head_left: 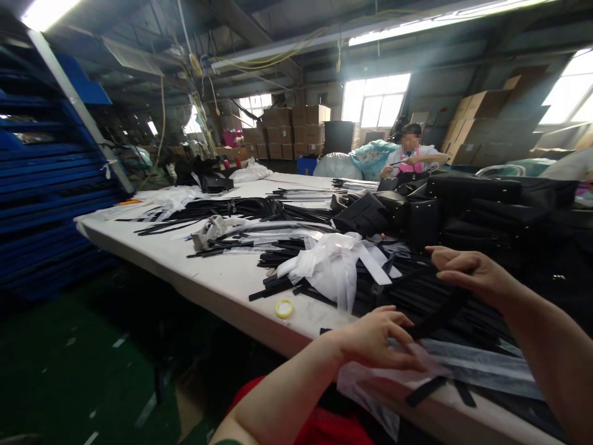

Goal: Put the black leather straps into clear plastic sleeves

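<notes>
My left hand (377, 340) and my right hand (466, 272) are both closed on the same black strap (438, 316), one at each end, over the near edge of the white table (194, 272). The left fingers also rest on a clear plastic wrapper (370, 380) that hangs off the table edge. Under and behind the strap lies a heap of several black straps (417, 290). A crumpled white plastic wrapper (333, 262) sits just left of my hands.
A yellow tape roll (284, 308) lies near the table edge. Black bags (417, 216) are piled at the right. More straps and wrappers cover the middle. A person (412, 157) sits at the far end. Blue stacked pallets (46, 173) stand left; cardboard boxes (287, 133) behind.
</notes>
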A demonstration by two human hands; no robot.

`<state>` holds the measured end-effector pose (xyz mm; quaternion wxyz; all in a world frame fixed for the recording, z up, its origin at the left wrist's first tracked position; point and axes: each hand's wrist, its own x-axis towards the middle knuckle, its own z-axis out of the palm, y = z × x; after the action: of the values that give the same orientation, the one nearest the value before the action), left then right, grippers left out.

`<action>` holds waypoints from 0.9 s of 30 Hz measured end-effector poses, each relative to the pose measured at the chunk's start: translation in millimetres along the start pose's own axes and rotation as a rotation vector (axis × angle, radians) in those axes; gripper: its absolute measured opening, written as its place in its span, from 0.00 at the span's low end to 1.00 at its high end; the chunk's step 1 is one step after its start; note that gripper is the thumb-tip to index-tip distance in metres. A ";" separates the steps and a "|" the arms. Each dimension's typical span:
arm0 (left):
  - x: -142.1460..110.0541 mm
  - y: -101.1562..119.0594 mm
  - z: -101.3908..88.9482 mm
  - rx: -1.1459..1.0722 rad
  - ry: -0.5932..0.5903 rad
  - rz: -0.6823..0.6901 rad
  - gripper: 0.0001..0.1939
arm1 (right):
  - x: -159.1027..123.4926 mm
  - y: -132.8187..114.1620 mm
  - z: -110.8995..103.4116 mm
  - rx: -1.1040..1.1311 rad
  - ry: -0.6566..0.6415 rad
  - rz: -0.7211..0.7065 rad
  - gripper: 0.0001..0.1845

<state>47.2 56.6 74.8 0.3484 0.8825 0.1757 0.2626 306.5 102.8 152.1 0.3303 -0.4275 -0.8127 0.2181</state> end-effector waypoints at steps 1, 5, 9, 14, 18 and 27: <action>-5.1 1.2 1.5 -0.001 -0.019 -0.023 0.02 | -1.7 12.7 -10.1 -0.049 0.156 0.051 0.32; -38.5 1.5 5.0 -0.048 0.003 -0.115 0.06 | -13.4 66.2 -43.9 -0.349 0.672 0.241 0.29; -62.9 -4.5 7.8 -0.074 0.163 -0.299 0.07 | -38.5 70.3 -19.1 -0.545 0.736 0.355 0.28; -70.2 -11.4 13.7 -0.174 0.266 -0.456 0.09 | -76.8 -4.9 109.0 0.381 -0.222 0.457 0.40; -76.9 -12.2 18.9 -0.375 0.171 -0.302 0.11 | -82.8 -41.0 190.4 0.750 -0.187 0.567 0.29; -104.5 -42.2 30.0 -0.297 0.287 -0.561 0.14 | -53.5 11.6 187.8 0.604 0.515 0.661 0.22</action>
<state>-24.3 18.7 -9.2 0.5032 0.6936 0.4184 0.3010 199.4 50.6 -2.9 0.5419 -0.5869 -0.4271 0.4236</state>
